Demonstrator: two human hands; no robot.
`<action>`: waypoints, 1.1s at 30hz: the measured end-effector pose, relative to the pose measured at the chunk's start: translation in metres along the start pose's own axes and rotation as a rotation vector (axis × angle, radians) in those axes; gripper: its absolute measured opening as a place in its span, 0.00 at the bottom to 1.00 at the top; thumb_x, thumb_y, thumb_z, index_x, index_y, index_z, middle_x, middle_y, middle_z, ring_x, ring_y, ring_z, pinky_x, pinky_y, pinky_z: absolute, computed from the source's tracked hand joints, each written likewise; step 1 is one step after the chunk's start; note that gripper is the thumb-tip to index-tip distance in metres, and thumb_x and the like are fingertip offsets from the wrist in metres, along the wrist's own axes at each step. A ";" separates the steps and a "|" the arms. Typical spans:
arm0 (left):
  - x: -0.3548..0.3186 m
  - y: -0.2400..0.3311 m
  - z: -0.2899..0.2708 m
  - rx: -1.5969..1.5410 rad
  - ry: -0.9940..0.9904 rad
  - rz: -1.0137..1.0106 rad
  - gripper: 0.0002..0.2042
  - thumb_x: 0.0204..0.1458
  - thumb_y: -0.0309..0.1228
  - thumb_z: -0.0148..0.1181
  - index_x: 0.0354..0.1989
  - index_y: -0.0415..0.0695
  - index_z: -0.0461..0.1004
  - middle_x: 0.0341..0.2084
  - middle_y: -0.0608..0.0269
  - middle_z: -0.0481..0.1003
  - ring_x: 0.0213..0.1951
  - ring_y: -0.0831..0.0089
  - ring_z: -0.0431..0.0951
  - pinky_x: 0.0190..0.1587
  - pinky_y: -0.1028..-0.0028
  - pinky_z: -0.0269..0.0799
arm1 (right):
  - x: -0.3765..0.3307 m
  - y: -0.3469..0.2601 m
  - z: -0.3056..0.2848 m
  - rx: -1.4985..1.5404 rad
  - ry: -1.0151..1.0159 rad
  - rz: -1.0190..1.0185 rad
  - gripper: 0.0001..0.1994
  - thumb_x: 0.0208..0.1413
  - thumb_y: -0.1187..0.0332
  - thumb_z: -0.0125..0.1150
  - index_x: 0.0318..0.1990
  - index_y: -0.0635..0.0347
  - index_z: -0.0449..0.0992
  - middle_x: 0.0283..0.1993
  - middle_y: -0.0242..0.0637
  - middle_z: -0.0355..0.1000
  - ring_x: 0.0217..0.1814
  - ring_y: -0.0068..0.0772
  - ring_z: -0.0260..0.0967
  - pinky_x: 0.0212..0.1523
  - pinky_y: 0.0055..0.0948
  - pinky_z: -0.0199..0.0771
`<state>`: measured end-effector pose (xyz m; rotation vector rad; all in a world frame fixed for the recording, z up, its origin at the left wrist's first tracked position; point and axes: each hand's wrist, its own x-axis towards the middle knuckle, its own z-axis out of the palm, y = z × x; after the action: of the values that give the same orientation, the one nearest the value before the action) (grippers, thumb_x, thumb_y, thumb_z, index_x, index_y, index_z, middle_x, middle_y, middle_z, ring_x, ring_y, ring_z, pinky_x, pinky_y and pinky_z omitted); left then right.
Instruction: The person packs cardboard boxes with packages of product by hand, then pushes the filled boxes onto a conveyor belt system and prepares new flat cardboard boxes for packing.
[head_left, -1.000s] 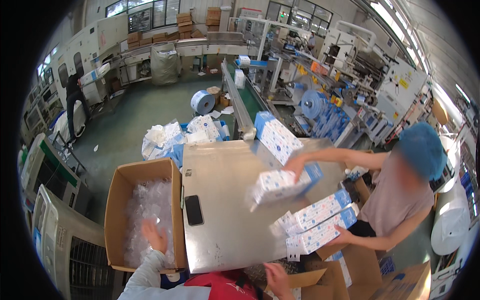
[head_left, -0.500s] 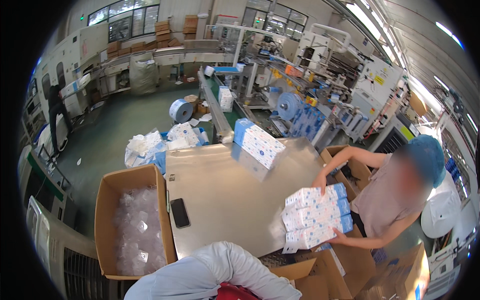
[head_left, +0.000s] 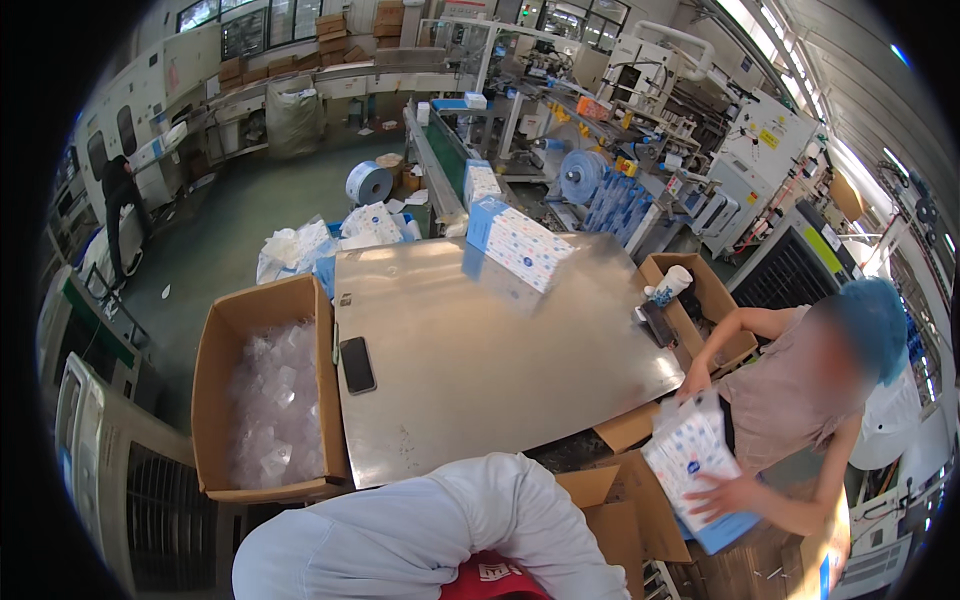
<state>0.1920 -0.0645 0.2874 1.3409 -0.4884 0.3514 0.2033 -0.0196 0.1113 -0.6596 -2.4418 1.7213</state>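
Note:
Neither of my hands shows. Pale blue-white cloth (head_left: 430, 530), apparently my bent sleeves, fills the lower middle, with a bit of red fabric (head_left: 495, 575) beneath it. Just beyond lies a steel table (head_left: 470, 390). A black phone (head_left: 356, 365) rests at its left edge. On the far side, a long white-and-blue patterned pack (head_left: 522, 243) lies where the conveyor meets the table. At the right, a co-worker in a blue hair cover grips a bundle of similar packs (head_left: 690, 460) with both hands, tilted over an open cardboard box (head_left: 650, 510).
A cardboard box (head_left: 203, 400) of clear plastic pieces stands left of the table. Another carton (head_left: 715, 285) sits at its right corner, beside a dark object (head_left: 655, 325). A conveyor (head_left: 443, 160) leads from the machinery. Behind the left box are crumpled wrappers (head_left: 295, 245) and a blue roll (head_left: 369, 183).
The co-worker has moved the bundle of packs off the table's right edge, down and rightward, turning it over the open box. My view has shifted slightly.

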 end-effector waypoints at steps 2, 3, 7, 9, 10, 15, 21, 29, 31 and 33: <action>-0.007 0.013 0.005 0.128 0.053 0.046 0.22 0.56 0.36 0.59 0.55 0.38 0.67 0.51 0.54 0.70 0.53 0.66 0.68 0.53 0.66 0.65 | -0.002 0.001 0.002 -0.004 -0.031 -0.009 0.16 0.56 0.69 0.58 0.52 0.58 0.73 0.45 0.44 0.71 0.49 0.40 0.70 0.50 0.32 0.69; -0.014 0.026 0.010 0.227 0.094 0.076 0.22 0.56 0.36 0.59 0.55 0.38 0.66 0.51 0.53 0.70 0.54 0.66 0.68 0.54 0.66 0.64 | 0.000 0.000 0.003 -0.009 -0.052 -0.018 0.16 0.56 0.69 0.58 0.52 0.58 0.73 0.45 0.44 0.72 0.48 0.40 0.71 0.49 0.32 0.70; -0.087 0.074 0.019 0.686 0.399 0.131 0.21 0.56 0.36 0.59 0.55 0.39 0.66 0.54 0.52 0.68 0.57 0.63 0.65 0.58 0.64 0.62 | 0.001 0.010 -0.002 -0.034 -0.062 -0.020 0.15 0.56 0.69 0.59 0.52 0.57 0.74 0.43 0.44 0.72 0.47 0.40 0.71 0.48 0.32 0.70; -0.156 0.076 0.022 0.786 0.731 0.032 0.21 0.56 0.37 0.59 0.55 0.39 0.66 0.55 0.52 0.66 0.58 0.62 0.64 0.59 0.63 0.60 | 0.003 0.026 -0.007 -0.079 -0.060 -0.050 0.15 0.56 0.69 0.59 0.51 0.57 0.74 0.43 0.44 0.73 0.46 0.40 0.72 0.48 0.32 0.70; -0.195 0.067 0.033 0.787 0.995 -0.104 0.22 0.56 0.37 0.59 0.57 0.41 0.65 0.55 0.52 0.67 0.58 0.61 0.65 0.60 0.64 0.60 | 0.011 0.029 -0.007 -0.112 -0.070 -0.064 0.15 0.56 0.69 0.59 0.51 0.57 0.75 0.42 0.44 0.73 0.46 0.40 0.72 0.47 0.32 0.70; -0.357 -0.016 0.109 0.394 1.948 -0.364 0.22 0.57 0.35 0.58 0.59 0.42 0.64 0.53 0.58 0.68 0.56 0.70 0.67 0.59 0.69 0.63 | 0.107 -0.010 -0.020 -0.318 -0.050 -0.168 0.12 0.55 0.68 0.61 0.47 0.57 0.76 0.38 0.40 0.73 0.37 0.39 0.71 0.37 0.33 0.72; -0.426 -0.044 0.145 0.328 2.331 -0.328 0.21 0.55 0.35 0.61 0.55 0.42 0.67 0.45 0.60 0.72 0.47 0.73 0.71 0.50 0.73 0.68 | 0.383 -0.049 -0.092 -0.769 -0.007 -0.350 0.55 0.38 0.61 0.74 0.71 0.52 0.42 0.71 0.56 0.43 0.70 0.62 0.44 0.66 0.52 0.50; -0.465 -0.006 0.137 0.329 2.469 -0.379 0.21 0.53 0.34 0.62 0.54 0.40 0.68 0.44 0.59 0.73 0.44 0.70 0.73 0.49 0.72 0.69 | 0.624 -0.055 -0.146 -1.434 0.103 -0.400 0.73 0.18 0.55 0.82 0.72 0.52 0.31 0.61 0.56 0.58 0.64 0.58 0.54 0.62 0.48 0.54; -0.490 -0.008 0.128 0.580 2.495 -0.485 0.24 0.52 0.34 0.63 0.55 0.39 0.67 0.46 0.56 0.72 0.46 0.65 0.73 0.50 0.70 0.69 | 0.634 -0.071 -0.132 -1.383 -0.071 -0.287 0.73 0.18 0.51 0.81 0.72 0.53 0.30 0.51 0.54 0.69 0.55 0.57 0.66 0.55 0.47 0.63; -0.510 0.004 0.119 0.860 2.573 -0.589 0.30 0.49 0.35 0.65 0.59 0.39 0.62 0.51 0.48 0.67 0.52 0.55 0.68 0.55 0.65 0.65 | 0.621 -0.092 -0.108 -1.206 -0.108 -0.306 0.65 0.27 0.41 0.75 0.71 0.55 0.40 0.33 0.48 0.75 0.36 0.54 0.73 0.40 0.43 0.71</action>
<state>-0.2594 -0.1621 0.0405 0.6689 2.2887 1.4085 -0.3528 0.2918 0.1250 -0.1790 -3.2328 0.0358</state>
